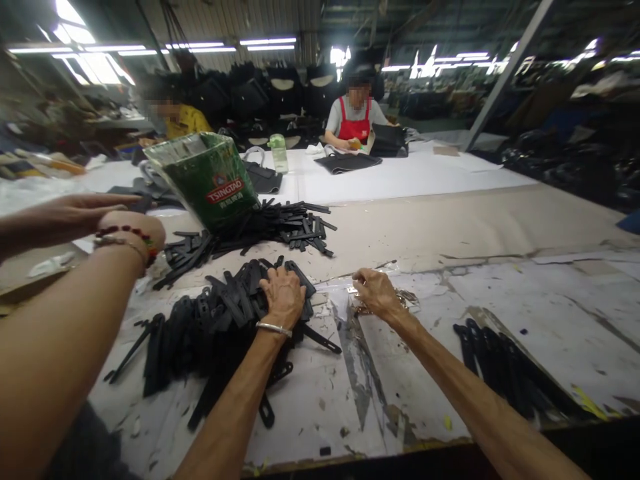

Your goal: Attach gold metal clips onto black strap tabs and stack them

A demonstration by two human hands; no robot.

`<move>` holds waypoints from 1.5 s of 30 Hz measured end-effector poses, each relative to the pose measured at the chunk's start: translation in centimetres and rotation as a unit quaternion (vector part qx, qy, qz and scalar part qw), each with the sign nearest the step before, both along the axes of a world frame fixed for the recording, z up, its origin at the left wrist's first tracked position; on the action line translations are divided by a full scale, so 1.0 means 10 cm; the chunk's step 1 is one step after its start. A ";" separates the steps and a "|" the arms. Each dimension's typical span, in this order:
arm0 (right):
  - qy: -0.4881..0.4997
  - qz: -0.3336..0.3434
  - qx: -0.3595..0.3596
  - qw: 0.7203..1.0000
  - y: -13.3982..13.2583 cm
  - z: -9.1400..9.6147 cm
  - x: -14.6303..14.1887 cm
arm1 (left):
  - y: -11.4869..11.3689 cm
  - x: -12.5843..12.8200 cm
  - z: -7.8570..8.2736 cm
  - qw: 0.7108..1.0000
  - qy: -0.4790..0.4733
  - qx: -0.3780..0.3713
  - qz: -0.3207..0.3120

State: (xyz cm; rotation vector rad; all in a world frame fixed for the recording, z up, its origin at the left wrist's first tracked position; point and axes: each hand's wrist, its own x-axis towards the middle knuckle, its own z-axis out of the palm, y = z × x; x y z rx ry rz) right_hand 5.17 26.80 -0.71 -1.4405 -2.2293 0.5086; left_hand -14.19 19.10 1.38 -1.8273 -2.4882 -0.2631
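My left hand (283, 293), a silver bangle on its wrist, lies knuckles-up on a heap of black strap pieces (210, 320), fingers curled down into them. My right hand (374, 292) is closed in a pinch at a clear plastic bag (350, 313) that holds small shiny metal pieces (405, 298). Both hands work on a scuffed white table top (525, 333).
A second heap of black straps (280, 230) lies behind, under a tilted green Tsingtao box (210, 177). More straps (505, 367) lie at the right front. A co-worker's arm with a bead bracelet (127, 235) and a flat hand (65, 215) reach in from the left. Two people sit at the far table.
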 end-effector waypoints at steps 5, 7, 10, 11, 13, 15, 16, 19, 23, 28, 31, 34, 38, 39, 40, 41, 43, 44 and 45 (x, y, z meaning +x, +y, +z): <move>0.277 -0.007 -0.126 0.953 -0.58 0.13 0.40 | 0.02 -0.03 -0.09 0.999 -0.018 -0.015 -0.029; 0.356 -0.031 -0.177 0.917 -0.83 0.07 0.56 | 0.02 -0.04 -0.11 0.999 -0.032 -0.017 -0.037; 0.429 -0.067 -0.230 0.871 -1.13 -0.06 0.73 | 0.03 -0.04 -0.07 0.997 -0.066 -0.006 -0.047; 0.445 -0.082 -0.243 0.858 -1.21 -0.09 0.77 | 0.02 -0.02 -0.03 0.995 -0.081 0.003 -0.050; 0.468 -0.114 -0.260 0.837 -1.32 -0.12 0.84 | -0.01 0.02 0.05 0.991 -0.119 0.028 -0.051; 0.488 -0.137 -0.266 0.820 -1.41 -0.12 0.89 | -0.09 0.12 0.15 0.983 -0.170 0.051 -0.056; 0.499 -0.142 -0.268 0.812 -1.44 -0.12 0.90 | -0.16 0.19 0.19 0.977 -0.194 0.056 -0.063; 0.528 -0.138 -0.278 0.790 -1.50 -0.10 0.93 | -0.45 0.47 0.27 0.928 -0.360 0.026 -0.092; 0.513 -0.125 -0.274 0.803 -1.55 -0.11 0.97 | -0.92 0.86 0.26 0.650 -0.754 -0.082 -0.049; 0.433 -0.074 -0.229 0.869 -1.61 -0.14 1.04 | -1.31 1.08 0.21 0.554 -0.823 -0.126 0.023; 0.383 -0.048 -0.197 0.901 -1.64 -0.14 1.08 | -1.39 1.11 0.18 0.530 -0.835 -0.140 0.040; 0.330 -0.035 -0.172 0.927 -1.66 -0.14 1.11 | -1.42 1.11 0.16 0.511 -0.845 -0.146 0.062; 0.333 -0.011 -0.190 0.924 -1.67 -0.11 1.11 | -1.42 1.10 0.11 0.467 -0.869 -0.141 0.087; 0.351 -0.011 -0.210 0.913 -1.68 -0.10 1.10 | -1.41 1.10 0.09 0.454 -0.875 -0.139 0.093; 0.370 -0.015 -0.233 0.899 -1.69 -0.10 1.09 | -1.41 1.10 0.07 0.441 -0.881 -0.137 0.102; 0.386 -0.022 -0.256 0.886 -1.70 -0.10 1.08 | -1.41 1.10 0.04 0.427 -0.887 -0.135 0.112; 0.405 -0.038 -0.292 0.865 -1.72 -0.10 1.05 | -1.40 1.09 -0.02 0.397 -0.899 -0.131 0.132; 0.410 -0.046 -0.304 0.859 -1.73 -0.10 1.04 | -1.40 1.08 -0.05 0.382 -0.904 -0.130 0.140; 0.411 -0.053 -0.313 0.854 -1.74 -0.11 1.02 | -1.39 1.08 -0.07 0.367 -0.909 -0.129 0.147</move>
